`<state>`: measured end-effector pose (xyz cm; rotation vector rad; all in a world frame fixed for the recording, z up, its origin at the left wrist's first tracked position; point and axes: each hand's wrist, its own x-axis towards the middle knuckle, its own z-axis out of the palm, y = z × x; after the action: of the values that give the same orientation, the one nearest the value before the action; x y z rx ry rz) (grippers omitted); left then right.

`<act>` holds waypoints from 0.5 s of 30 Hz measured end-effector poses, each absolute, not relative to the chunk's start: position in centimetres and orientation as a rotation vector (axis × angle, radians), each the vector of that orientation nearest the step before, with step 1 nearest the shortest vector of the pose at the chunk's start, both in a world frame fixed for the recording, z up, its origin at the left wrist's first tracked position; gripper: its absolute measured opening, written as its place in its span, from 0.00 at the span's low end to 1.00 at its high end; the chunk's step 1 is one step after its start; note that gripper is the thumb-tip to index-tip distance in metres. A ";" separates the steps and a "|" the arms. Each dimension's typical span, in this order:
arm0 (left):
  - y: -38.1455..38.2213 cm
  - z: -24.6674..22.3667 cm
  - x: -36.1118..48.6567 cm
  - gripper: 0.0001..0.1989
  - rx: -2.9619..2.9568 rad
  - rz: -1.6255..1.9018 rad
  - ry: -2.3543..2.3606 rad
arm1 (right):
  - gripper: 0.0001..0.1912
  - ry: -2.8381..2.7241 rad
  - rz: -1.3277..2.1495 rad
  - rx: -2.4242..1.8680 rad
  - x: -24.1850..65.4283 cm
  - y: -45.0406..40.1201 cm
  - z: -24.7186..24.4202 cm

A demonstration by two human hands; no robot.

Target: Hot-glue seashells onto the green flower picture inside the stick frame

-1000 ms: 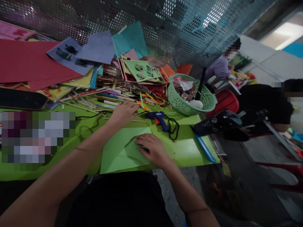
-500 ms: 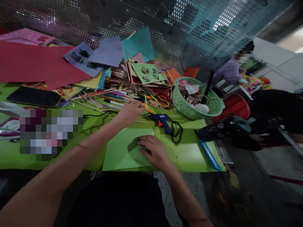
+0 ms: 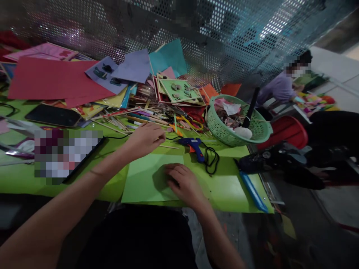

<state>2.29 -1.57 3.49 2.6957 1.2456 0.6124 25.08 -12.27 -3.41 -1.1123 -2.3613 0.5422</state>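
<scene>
My left hand (image 3: 146,137) is over the pens and thin sticks just beyond a light green sheet of paper (image 3: 143,183). Its fingers are curled in, and whatever they hold, if anything, is hidden. On the right part of the sheet rests my right hand (image 3: 185,183), fingers loosely bent and thumb apart, with nothing gripped. A blue glue gun (image 3: 195,145) with an orange trigger lies right of my left hand, its black cord coiled beside it. Several pens and wooden sticks (image 3: 114,125) are scattered beyond my left hand.
A green basket (image 3: 238,138) with scraps stands at the back right. Phone (image 3: 53,115), red paper (image 3: 58,80) and a framed green picture (image 3: 181,90) lie left and behind. A blue cutter (image 3: 254,192) is near the right edge. Another person (image 3: 276,84) sits far right.
My left hand has drawn slightly left, and its fingers have curled inward. My right hand stays on the green sheet. The whole view has shifted a little.
</scene>
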 end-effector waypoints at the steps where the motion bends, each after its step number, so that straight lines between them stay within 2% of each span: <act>1: -2.6 4.1 1.3 0.08 2.652 0.627 1.205 | 0.15 -2.357 0.553 -1.108 25.1 -12.3 -3.4; 5: -8.6 4.5 -4.8 0.11 2.459 0.651 1.232 | 0.17 -2.350 0.563 -1.088 25.4 -12.6 -3.5; 9: -16.7 1.1 -12.9 0.12 2.301 0.515 1.494 | 0.16 -2.391 0.542 -1.115 25.6 -12.8 -3.7; 13: -23.2 -1.9 -17.8 0.20 2.173 0.521 1.916 | 0.18 -2.422 0.531 -1.144 25.6 -12.8 -3.7; 15: -24.4 -1.9 -17.7 0.17 2.126 0.540 1.986 | 0.19 -2.432 0.512 -1.146 25.5 -12.8 -3.6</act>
<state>-17.67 -24.39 -1.89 2.1257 1.9861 0.5403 25.55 -12.75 -3.58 -1.1459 -2.4319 0.5125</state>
